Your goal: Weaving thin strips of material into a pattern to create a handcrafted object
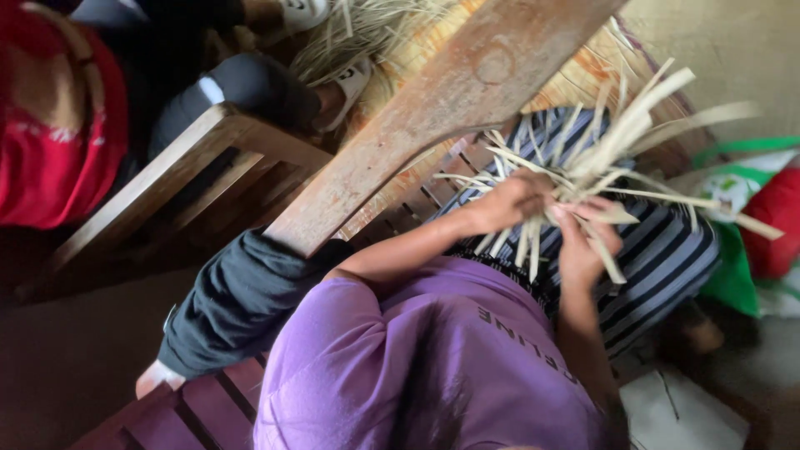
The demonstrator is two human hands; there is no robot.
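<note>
Both your left hand (510, 202) and right hand (581, 242) pinch the pale strips (600, 158), frame centre-right; loose ends could slip, unravelling the weave.

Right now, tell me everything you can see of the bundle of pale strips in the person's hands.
The bundle of pale strips looks like flat, dried straw-coloured leaf or cane lengths, stiff and narrow. They cross at the middle and fan outward, long ends up to the right, short ends hanging below. The left hand and right hand grip that crossing from either side, above a striped cloth on the lap. Motion blur hides any weave pattern.
</note>
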